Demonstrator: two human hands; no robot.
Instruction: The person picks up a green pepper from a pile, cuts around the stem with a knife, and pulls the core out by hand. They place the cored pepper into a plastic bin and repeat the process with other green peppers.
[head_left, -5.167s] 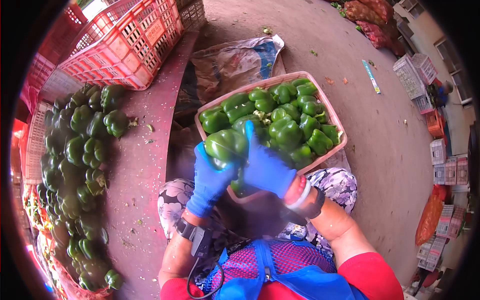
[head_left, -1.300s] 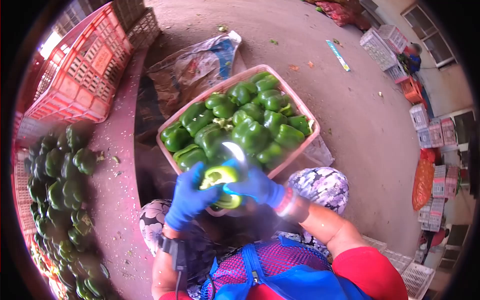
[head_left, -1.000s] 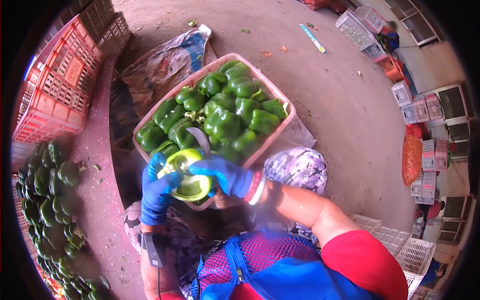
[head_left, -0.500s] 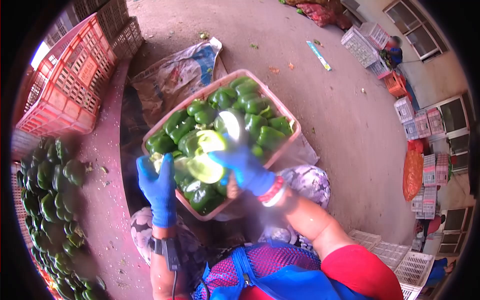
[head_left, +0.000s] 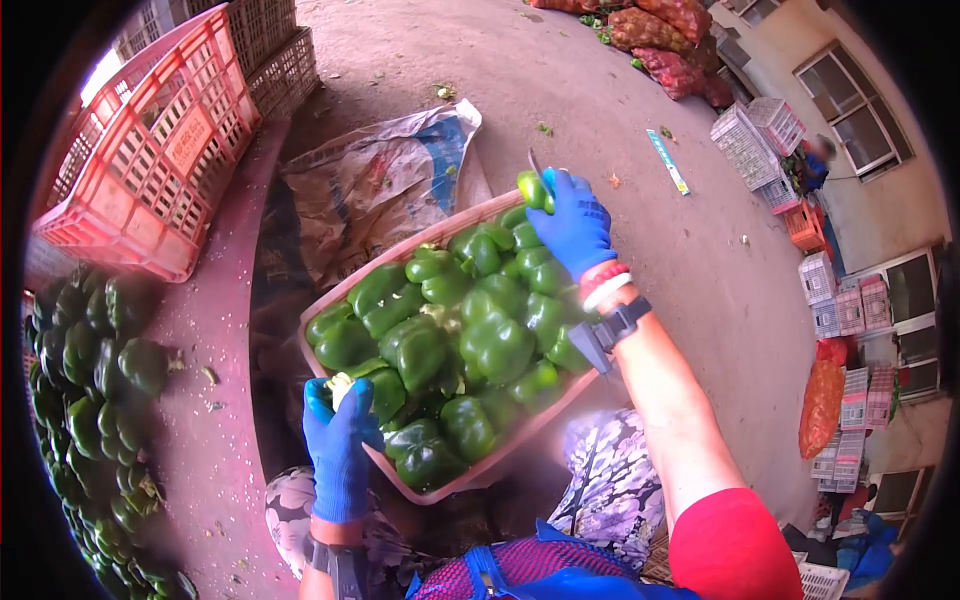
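Observation:
A shallow pink crate point(head_left: 318, 318) full of green bell peppers point(head_left: 420, 352) sits before me. My left hand point(head_left: 340, 435), in a blue glove, is at its near left corner, thumb and fingers closed round a pale pepper core point(head_left: 340, 384). At the crate's far right corner my right hand point(head_left: 574, 222), also gloved, grips a green pepper piece point(head_left: 532, 190). A thin knife blade point(head_left: 539, 170) sticks up beside that piece, its handle hidden by the glove.
A heap of green peppers point(head_left: 105, 350) lies on the left, below a tall red crate point(head_left: 185, 140). A crumpled sack point(head_left: 375, 185) lies behind the pink crate. Filled net sacks point(head_left: 660, 35), stacked white crates point(head_left: 745, 140) and a person point(head_left: 815, 165) are farther off.
My right hand has moved from the middle of the crate to its far right corner. The pale, cut pepper pieces no longer show there. My left hand stays near the left corner.

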